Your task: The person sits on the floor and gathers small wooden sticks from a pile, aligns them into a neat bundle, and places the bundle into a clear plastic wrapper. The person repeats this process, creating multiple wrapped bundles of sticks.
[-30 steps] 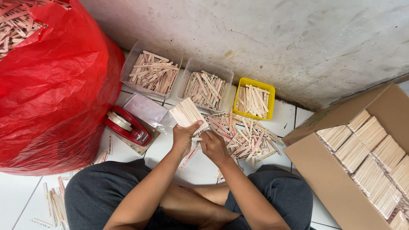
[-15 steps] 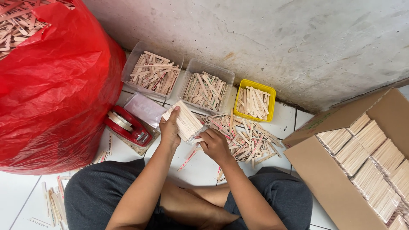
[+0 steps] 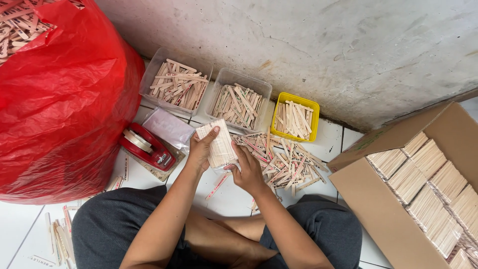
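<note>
Both hands grip one stack [image 3: 219,144] of flat wooden sticks above the tiled floor [image 3: 224,197]: left hand [image 3: 200,152] clamps its left side, right hand [image 3: 247,172] wraps the lower end. Squeezing evenly should keep the edges flush.

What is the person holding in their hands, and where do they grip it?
A stack of flat wooden sticks. The left hand clasps its left side, thumb at the top; the right hand supports its lower right edge.

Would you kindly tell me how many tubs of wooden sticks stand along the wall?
3: a clear tub at left, a second clear tub in the middle, and a small yellow tub at right. None looks hidden.
</note>
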